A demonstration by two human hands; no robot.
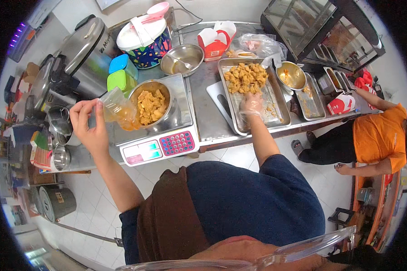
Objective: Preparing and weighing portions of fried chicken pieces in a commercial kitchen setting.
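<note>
My left hand is bare and pinches the upper edge of a crumpled clear plastic piece smeared orange at its lower end. Whether that is a bag or a glove I cannot tell. It hangs beside a steel pot holding battered, fried-looking chunks, on a white and pink digital scale. In a clear plastic glove, my right hand reaches into a large metal tray, at the near edge of a heap of golden-brown chunks. Its fingertips are hidden among them.
Behind the scale stand a steel bowl with a spoon, green and blue lidded containers, and a patterned tub. Red and white cartons sit farther back. Right of the tray are a metal bowl, a smaller tray and a person in orange.
</note>
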